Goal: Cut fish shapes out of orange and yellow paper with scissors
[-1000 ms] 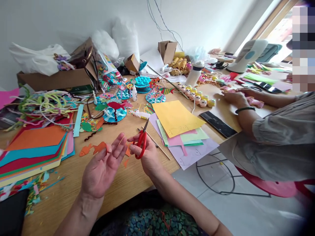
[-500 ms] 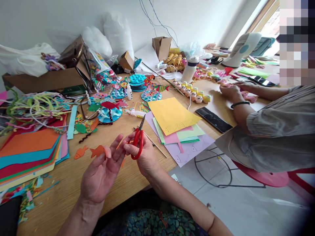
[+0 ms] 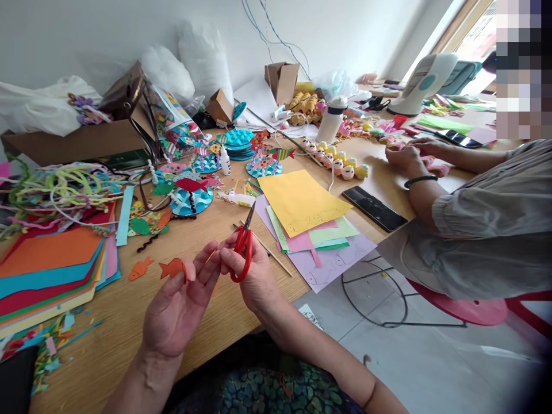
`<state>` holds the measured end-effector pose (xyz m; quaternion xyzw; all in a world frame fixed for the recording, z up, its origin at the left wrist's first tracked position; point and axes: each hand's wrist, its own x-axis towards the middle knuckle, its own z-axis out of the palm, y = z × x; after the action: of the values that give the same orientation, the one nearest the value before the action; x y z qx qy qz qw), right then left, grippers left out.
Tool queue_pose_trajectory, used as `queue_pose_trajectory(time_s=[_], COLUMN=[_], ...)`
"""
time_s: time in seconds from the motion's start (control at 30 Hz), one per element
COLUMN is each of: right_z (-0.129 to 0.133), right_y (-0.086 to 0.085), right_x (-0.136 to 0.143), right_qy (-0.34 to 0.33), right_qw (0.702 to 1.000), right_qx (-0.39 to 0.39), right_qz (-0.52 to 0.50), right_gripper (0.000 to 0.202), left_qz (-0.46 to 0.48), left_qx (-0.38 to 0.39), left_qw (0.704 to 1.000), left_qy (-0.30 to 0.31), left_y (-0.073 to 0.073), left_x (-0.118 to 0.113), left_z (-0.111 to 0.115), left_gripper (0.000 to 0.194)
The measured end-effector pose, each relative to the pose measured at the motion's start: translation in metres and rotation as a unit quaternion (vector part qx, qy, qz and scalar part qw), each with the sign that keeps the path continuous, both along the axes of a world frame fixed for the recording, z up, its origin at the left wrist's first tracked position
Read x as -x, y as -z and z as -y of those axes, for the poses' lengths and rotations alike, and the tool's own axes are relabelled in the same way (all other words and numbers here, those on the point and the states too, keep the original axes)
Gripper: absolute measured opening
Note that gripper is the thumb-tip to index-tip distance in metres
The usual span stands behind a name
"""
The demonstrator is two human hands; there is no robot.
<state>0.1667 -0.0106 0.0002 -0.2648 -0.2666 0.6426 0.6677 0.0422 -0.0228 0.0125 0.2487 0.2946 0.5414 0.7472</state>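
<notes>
Showing a forked tail, the paper fish [image 3: 172,268] is orange; scissors [image 3: 248,247], red-handled.

Craft workroom, shared. Wooden table [image 3: 112,322], bearing: coloured paper [image 3: 54,247], in stacks; pipe cleaners [image 3: 73,190], heaped; glue bottle [image 3: 226,161], white; patterned paper fish [image 3: 282,153]; blue discs [image 3: 239,148], stacked; paper scraps [image 3: 52,359], strewn. Held above: scissors [image 3: 247,259], red-handled. Alongside: one co-worker [image 3: 483,201], handling pink pieces [image 3: 437,170].

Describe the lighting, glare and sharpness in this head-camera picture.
Head view: the window glares bright at upper right; the wooden table shines pale near the co-worker's hands; the lower right corner falls dark; the red scissors look fairly sharp.
</notes>
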Motion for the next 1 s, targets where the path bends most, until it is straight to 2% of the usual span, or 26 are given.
queue_pose_trajectory(time_s=[0.23, 0.47, 0.6, 0.7, 0.83, 1.0], right_z=[0.002, 0.004, 0.005, 0.006, 0.007, 0.004], right_y=[0.001, 0.002, 0.01, 0.013, 0.013, 0.013], right_x=[-0.003, -0.006, -0.004, 0.0, 0.005, 0.01], right_qy=[-0.016, -0.014, 0.006, -0.024, -0.046, -0.039], right_qw=[1.0, 1.0, 1.0, 0.999, 0.997, 0.995], right_qx=[0.003, 0.009, 0.009, 0.022, 0.039, 0.034], right_qz=[-0.008, -0.006, 0.013, 0.02, 0.047, 0.081], right_gripper=[0.025, 0.025, 0.023, 0.026, 0.031, 0.031], left_qz=[0.033, 0.021, -0.066, -0.13, -0.158, -0.221], left_qx=[0.046, 0.05, 0.029, 0.01, -0.005, -0.057], left_qw=[0.998, 0.998, 0.995, 0.985, 0.98, 0.964], left_qy=[-0.006, -0.015, -0.067, -0.109, -0.118, -0.139], left_y=[0.002, 0.002, 0.004, 0.01, 0.019, 0.028], left_x=[0.0, -0.001, -0.005, -0.009, -0.011, -0.006], left_z=[-0.002, -0.003, -0.005, -0.007, -0.007, -0.006], left_gripper=[0.015, 0.016, 0.01, 0.004, 0.014, 0.014])
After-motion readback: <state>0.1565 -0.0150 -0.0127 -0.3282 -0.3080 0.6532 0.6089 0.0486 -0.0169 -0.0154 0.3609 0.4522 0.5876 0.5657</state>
